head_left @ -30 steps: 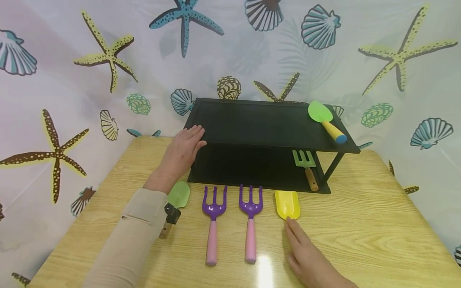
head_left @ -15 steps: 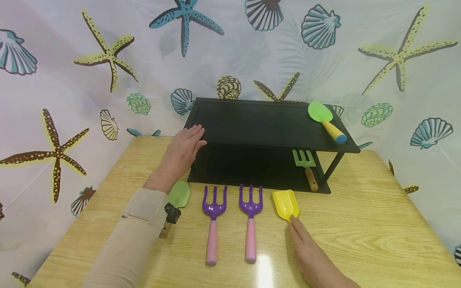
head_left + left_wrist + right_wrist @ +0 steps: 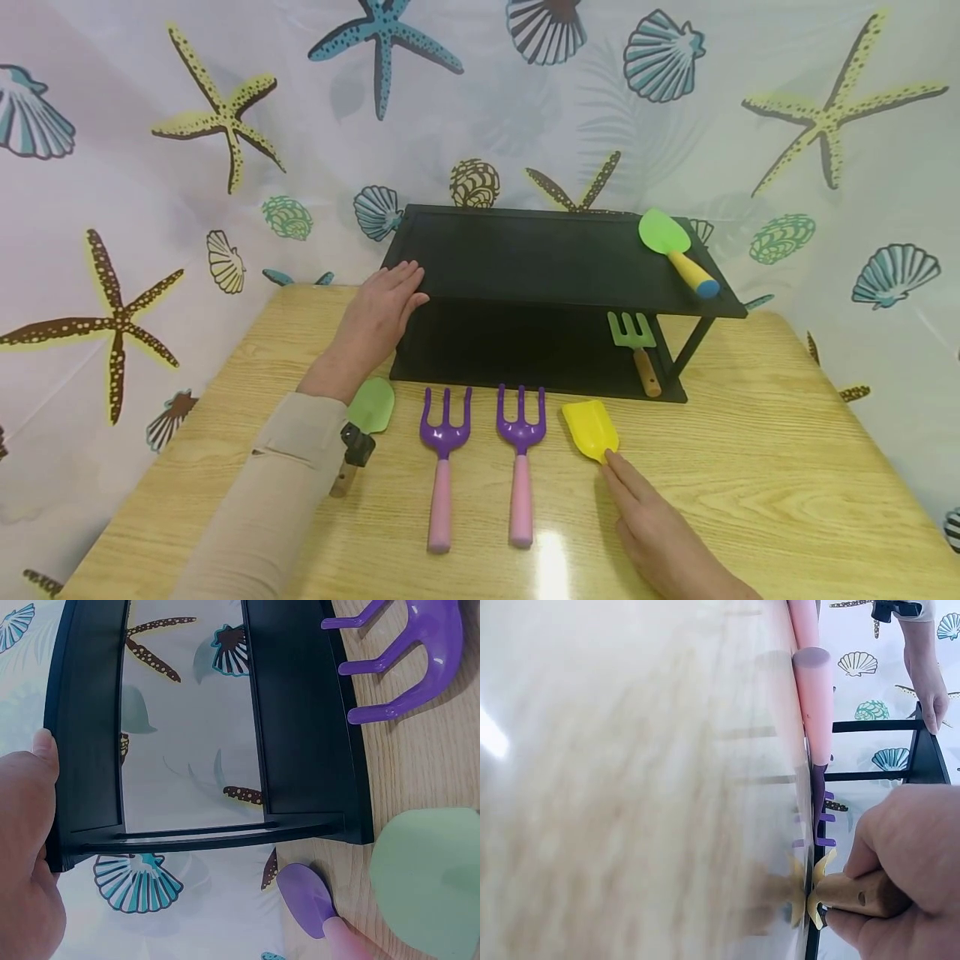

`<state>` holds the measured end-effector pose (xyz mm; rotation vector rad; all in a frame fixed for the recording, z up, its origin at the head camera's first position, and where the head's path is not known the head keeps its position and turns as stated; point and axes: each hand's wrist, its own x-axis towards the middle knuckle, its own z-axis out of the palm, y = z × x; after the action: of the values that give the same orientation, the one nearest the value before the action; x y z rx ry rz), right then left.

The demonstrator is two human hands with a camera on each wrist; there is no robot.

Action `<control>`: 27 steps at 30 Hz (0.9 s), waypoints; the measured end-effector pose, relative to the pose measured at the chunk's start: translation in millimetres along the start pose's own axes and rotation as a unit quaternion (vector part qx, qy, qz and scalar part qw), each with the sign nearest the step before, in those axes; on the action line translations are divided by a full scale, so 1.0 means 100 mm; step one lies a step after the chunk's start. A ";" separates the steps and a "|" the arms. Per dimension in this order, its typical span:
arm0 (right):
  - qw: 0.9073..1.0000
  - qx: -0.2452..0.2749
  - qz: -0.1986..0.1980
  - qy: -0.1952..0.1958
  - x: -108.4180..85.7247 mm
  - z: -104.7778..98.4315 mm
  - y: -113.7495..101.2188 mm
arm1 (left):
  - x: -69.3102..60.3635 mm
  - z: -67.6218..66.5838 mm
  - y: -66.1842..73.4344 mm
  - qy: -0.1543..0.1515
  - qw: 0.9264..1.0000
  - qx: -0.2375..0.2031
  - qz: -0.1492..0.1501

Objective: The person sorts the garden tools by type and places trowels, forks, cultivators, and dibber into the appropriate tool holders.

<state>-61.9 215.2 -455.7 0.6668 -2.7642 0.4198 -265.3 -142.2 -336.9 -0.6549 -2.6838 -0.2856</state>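
Observation:
My right hand [image 3: 663, 533] holds a small yellow hand shovel [image 3: 591, 429] by its wooden handle [image 3: 855, 894], low over the table; whether the blade touches the wood I cannot tell. My left hand [image 3: 378, 312] rests on the left end of a black two-tier shelf [image 3: 517, 258], fingers lying straight on the top board and thumb by its front edge. Two purple forks with pink handles, a left one [image 3: 442, 467] and a right one [image 3: 521, 467], lie before the shelf. A green trowel [image 3: 371, 406] lies partly hidden under my left forearm.
On the top board at right lies a light green trowel [image 3: 671, 250] with a yellow handle. A green fork [image 3: 633, 342] lies on the lower board. The left wrist view shows a purple trowel [image 3: 306, 900] near the shelf's left end. A patterned cloth [image 3: 480, 100] hangs behind.
My right hand has taken the yellow shovel's handle and shifted slightly right, and the blade has turned and moved a little to the left. My left hand stays on the shelf.

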 end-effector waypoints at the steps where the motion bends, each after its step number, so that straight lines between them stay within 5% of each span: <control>1: 1.000 0.001 0.000 0.000 0.00 0.00 0.00 | 0.00 0.00 0.00 0.000 1.000 0.000 0.000; 27: 0.992 -0.048 -0.092 0.072 0.10 -0.30 0.14 | 0.00 0.00 0.00 0.003 1.000 0.001 -0.001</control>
<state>-71.1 233.2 -427.9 0.8235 -2.5437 0.2805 -265.2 -141.8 -336.9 -0.6486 -2.6785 -0.2853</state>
